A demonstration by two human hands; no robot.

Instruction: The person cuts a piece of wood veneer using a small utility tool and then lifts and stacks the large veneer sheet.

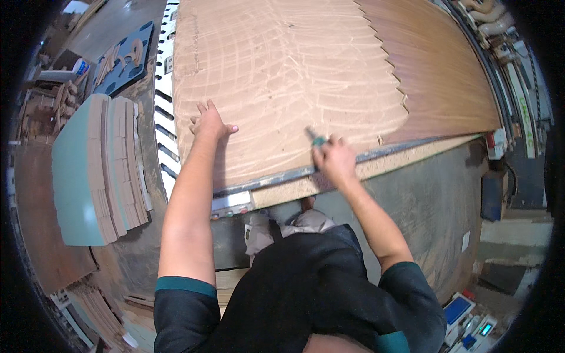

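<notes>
Two bare hands, one small tool and one broad tan board are shown, the board serving as landmark for every position. The board [282, 76] carries many pale curved scuff lines. Its left edge runs beside one white strip with dark slots [165, 123]; its right edge is jagged, in a row of small teeth, against one brown wood-grained sheet [441, 76]; its near edge follows one dark rail [265, 184], with one chipboard strip [406, 163] showing on the near side. The left hand [209, 123] lies on the board near its left edge, fingers spread and released, thumb extended toward the right. The right hand [336, 160] is at the board's near part, right of its middle, with fingers clenched around the tool [318, 141], whose body is green. The tool is over the near part of the board; its dark tip points toward the far side and slightly left, and its long axis slants the same way from the grip. The tip is blurred, so the tool's exact kind cannot be told. Bare board surface gives free room between the hands and beyond them. Left of the board stand one stack of panels [100, 170] and one blue pallet [141, 38].
</notes>
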